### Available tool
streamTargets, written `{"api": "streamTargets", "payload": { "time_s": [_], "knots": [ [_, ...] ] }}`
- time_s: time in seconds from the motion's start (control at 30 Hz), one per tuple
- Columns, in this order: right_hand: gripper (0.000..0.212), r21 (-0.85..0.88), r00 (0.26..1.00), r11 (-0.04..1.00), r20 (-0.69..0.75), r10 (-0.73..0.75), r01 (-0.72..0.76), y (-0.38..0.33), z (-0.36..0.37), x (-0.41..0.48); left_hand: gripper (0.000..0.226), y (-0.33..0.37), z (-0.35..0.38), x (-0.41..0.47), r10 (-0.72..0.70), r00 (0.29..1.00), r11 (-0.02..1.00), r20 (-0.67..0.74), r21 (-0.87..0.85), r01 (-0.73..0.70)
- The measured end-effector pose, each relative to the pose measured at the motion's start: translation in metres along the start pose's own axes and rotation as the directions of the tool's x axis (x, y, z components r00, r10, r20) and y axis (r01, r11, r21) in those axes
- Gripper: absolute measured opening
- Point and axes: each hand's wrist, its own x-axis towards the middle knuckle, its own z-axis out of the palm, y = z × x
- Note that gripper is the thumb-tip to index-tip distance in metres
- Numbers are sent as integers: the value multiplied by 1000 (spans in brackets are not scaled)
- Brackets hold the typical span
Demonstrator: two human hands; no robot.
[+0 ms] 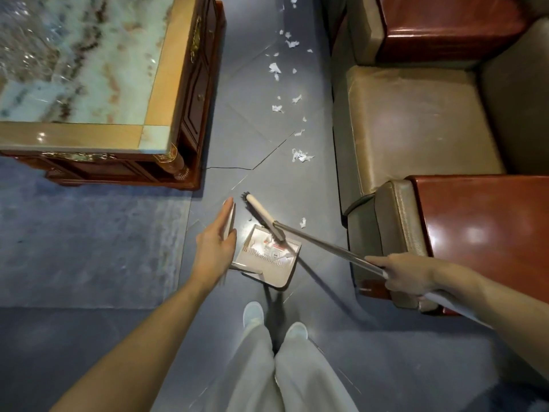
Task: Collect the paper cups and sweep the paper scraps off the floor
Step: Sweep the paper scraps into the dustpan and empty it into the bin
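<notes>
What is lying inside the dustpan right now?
Inside the dustpan a few small paper scraps and a printed label show. The broom head covers part of its far edge, the left hand its left side.

Dim overhead light; glare on armrest (475,233); edges bowed.

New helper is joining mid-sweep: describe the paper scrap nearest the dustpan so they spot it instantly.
Start at the nearer sofa armrest with the red-brown top, on the right. On the dark floor just left of it, beside the broom head, lies one small white paper scrap. It lies alone, while the other scraps trail farther ahead.
</notes>
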Motion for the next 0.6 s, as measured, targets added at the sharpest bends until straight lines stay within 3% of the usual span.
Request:
{"api": "streamTargets", "payload": {
  "time_s": [0.2, 0.37, 0.6],
  "knots": [
    [74, 39, 986, 987, -58, 155, -153, -15, -15, 7, 68, -9, -19, 18, 55, 994, 998, 99, 23, -58],
    [63, 57, 959, 968, -135, 248, -243, -39, -11, 41, 70, -18, -31, 35, 100, 984, 993, 148, 45, -108],
    [56, 255, 990, 956, 25, 141, -143, -83, 24, 58, 79, -21, -46, 50, 140, 985, 983, 103, 108, -151]
  ]
}}
